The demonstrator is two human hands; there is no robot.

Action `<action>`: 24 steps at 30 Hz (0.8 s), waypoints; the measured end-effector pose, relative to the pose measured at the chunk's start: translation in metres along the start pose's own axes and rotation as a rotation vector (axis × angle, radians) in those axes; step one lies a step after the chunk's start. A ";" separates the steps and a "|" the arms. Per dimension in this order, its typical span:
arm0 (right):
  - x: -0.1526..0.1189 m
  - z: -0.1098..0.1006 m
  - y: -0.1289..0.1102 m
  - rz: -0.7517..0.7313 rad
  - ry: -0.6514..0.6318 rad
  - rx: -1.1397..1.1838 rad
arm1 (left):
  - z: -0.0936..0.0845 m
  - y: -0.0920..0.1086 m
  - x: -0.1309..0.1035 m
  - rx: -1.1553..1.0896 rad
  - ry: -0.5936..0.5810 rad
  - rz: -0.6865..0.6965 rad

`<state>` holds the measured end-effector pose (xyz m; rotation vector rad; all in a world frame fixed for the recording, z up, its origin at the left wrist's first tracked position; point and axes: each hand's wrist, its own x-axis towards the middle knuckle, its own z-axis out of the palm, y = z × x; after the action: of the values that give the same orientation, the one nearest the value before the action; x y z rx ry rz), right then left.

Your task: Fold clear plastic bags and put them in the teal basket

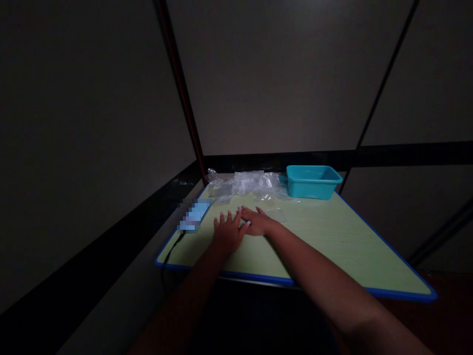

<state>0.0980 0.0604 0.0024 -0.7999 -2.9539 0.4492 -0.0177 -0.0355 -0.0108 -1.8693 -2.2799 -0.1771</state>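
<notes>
One clear sheet, outline faint

- Table: pale green top, blue edging.
- Left wall: dark; black band slanting past the surface's left edge.
- Back wall: grey, faintly lit near top; second black band behind the far edge.
- Dark reddish trim rises by far left corner.
- Floor: dark red, beyond near right corner.
- Light dim.
</notes>
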 end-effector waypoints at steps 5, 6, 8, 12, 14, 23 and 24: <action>-0.001 0.002 0.000 0.013 0.038 -0.051 | 0.004 -0.002 0.001 -0.020 0.002 -0.011; -0.001 0.002 0.000 0.019 0.051 -0.058 | 0.005 -0.002 0.001 -0.017 0.011 -0.015; -0.001 0.002 0.001 0.037 0.063 -0.069 | 0.006 -0.002 0.000 -0.009 0.034 -0.021; -0.003 -0.003 0.003 0.101 -0.008 -0.071 | 0.005 -0.003 -0.001 0.004 0.058 -0.017; -0.004 -0.005 0.004 0.132 -0.041 -0.072 | 0.005 -0.003 -0.002 0.008 0.059 -0.022; -0.006 -0.006 0.001 0.121 -0.011 -0.072 | 0.003 -0.002 -0.003 -0.005 0.071 -0.058; -0.006 -0.006 0.001 0.113 0.001 -0.073 | 0.003 -0.002 -0.002 -0.008 0.074 -0.048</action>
<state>0.1047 0.0596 0.0083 -0.9788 -2.9496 0.3482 -0.0197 -0.0378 -0.0138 -1.7824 -2.2789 -0.2582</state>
